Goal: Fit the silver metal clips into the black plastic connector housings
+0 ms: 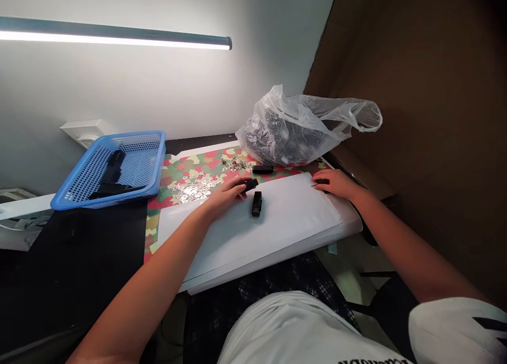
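Observation:
My left hand (pixel 228 192) rests on the white board (pixel 285 232) with its fingers closed round a small black plastic part (pixel 250 184). A second black part (pixel 256 204) lies just in front of it on the board, and a third (pixel 262 169) sits further back on the patterned mat. My right hand (pixel 331 183) lies at the board's right edge, fingers curled over a small dark piece (pixel 321 182) that I cannot make out. A heap of small shiny metal pieces (pixel 195 187) lies left of my left hand.
A blue mesh basket (pixel 154 163) with black parts in it stands at the back left. A clear plastic bag (pixel 293 129) full of black parts sits at the back right. A brown cardboard wall rises on the right. A strip light hangs above.

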Demonstrator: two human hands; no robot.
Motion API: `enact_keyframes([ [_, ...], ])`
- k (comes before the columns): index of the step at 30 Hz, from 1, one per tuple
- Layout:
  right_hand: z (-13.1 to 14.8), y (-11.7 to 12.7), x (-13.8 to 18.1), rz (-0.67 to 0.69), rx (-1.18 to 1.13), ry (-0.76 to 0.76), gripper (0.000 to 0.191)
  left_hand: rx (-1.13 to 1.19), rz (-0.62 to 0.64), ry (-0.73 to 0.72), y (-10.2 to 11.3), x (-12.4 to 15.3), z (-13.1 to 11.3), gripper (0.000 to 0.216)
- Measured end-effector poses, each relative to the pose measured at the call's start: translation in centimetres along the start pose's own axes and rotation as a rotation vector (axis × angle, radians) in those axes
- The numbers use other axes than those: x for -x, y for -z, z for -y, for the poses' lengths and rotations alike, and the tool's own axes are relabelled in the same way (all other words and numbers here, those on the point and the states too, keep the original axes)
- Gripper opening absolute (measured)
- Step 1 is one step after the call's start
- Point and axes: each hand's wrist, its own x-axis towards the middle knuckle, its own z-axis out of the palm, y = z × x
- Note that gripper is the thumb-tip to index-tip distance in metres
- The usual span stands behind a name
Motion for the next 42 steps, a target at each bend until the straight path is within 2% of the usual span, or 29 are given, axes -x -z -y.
enact_keyframes([
  [3,-0.1,0.1,-0.1,0.014,0.027,0.036,0.022,0.001,0.009,-0.008,0.1,-0.2,0.2,0.049],
  [7,0.4,-0.5,-0.5,-0.027,0.112,0.035,0.027,0.008,0.006,-0.005,0.1,-0.2,0.2,0.049],
  [12,0.7,-1.5,-1.0,-0.144,0.211,-0.178,0.027,-0.002,0.031,0.001,0.1,-0.2,0.2,0.049],
  [15,0.5,-1.3,-0.9,-0.181,0.140,-0.191,0.026,-0.003,0.019,0.012,0.0,-0.1,0.1,0.048],
  [17,0.8,-1.1,-0.6,-0.267,0.055,-0.112,0.024,0.016,0.005,0.024,-0.1,0.1,-0.2,0.048],
  [19,1.8,-1.0,-0.4,-0.430,-0.027,-0.050,0.022,0.076,0.003,0.033,-0.3,0.3,-0.6,0.048],
  [21,3.8,-1.2,-0.5,-0.591,-0.129,-0.056,0.023,0.176,-0.005,0.040,-0.4,0.5,-1.0,0.050],
  [23,6.6,-1.9,-1.1,-0.644,-0.294,-0.103,0.025,0.288,-0.027,0.056,-0.5,0.7,-1.4,0.052],
  [25,9.7,-2.9,-2.4,-0.585,-0.518,-0.126,0.025,0.389,-0.058,0.082,-0.5,0.8,-1.7,0.052],
  [28,14.2,-4.7,-5.1,-0.406,-0.829,-0.103,0.025,0.512,-0.099,0.122,-0.4,0.9,-1.7,0.049],
  [30,16.4,-5.7,-7.2,-0.318,-0.992,-0.097,0.027,0.546,-0.109,0.126,-0.2,0.9,-1.5,0.048],
  [32,17.9,-6.6,-9.0,-0.289,-1.089,-0.072,0.034,0.504,-0.122,0.089,-0.1,0.8,-1.1,0.047],
  [35,18.9,-7.7,-10.7,-0.282,-1.156,-0.055,0.050,0.321,-0.189,-0.058,0.0,0.6,-0.4,0.052],
  [38,19.0,-8.4,-11.0,-0.275,-1.228,-0.134,0.047,0.128,-0.277,-0.191,0.1,0.6,0.2,0.055],
  [42,18.8,-8.9,-10.5,-0.257,-1.244,-0.206,0.042,-0.058,-0.371,-0.228,-0.1,0.7,0.3,0.047],
])
